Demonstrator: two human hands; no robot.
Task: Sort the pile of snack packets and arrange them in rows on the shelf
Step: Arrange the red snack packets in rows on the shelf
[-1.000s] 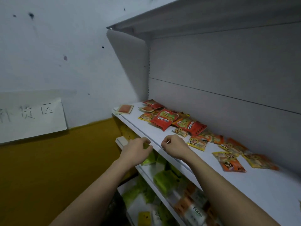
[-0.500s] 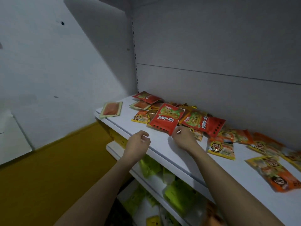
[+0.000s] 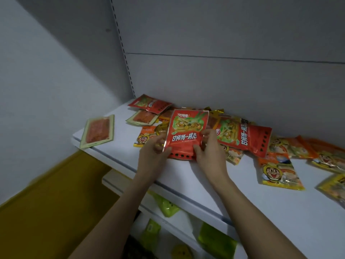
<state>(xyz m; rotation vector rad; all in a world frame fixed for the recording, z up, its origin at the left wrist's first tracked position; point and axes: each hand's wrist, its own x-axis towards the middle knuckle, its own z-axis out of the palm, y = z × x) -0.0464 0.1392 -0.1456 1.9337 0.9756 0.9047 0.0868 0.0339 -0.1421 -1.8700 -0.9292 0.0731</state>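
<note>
Both forearms reach up from the bottom of the view and converge over the front part of the white shelf (image 3: pixel 196 182). The left hand (image 3: pixel 152 157) and the right hand (image 3: pixel 210 153) hold one red snack packet (image 3: pixel 186 133) between them, each at a lower corner: the left thumb lies across the packet's lower left edge with the fingers curled behind it, and the right thumb and curled fingers pinch the lower right edge. The packet stands tilted up toward the camera, its printed face readable (white lettering on red, a green picture above), with its bottom edge near the shelf surface.

Behind and around it lies the pile of snack packets (image 3: pixel 164 120) against the grey back panel. A second red packet (image 3: pixel 244 137) of the same print lies just to the right, turned sideways. Another red one (image 3: pixel 149 103) sits at the back left. Off to the left, apart from the pile, a flat packet with a pale green border (image 3: pixel 98 130) lies near the shelf's end. Yellow and orange packets with a cartoon face (image 3: pixel 278 171) spread along the right side of the shelf.

Below, green packets (image 3: pixel 216 242) rest on a lower shelf, partly hidden.
</note>
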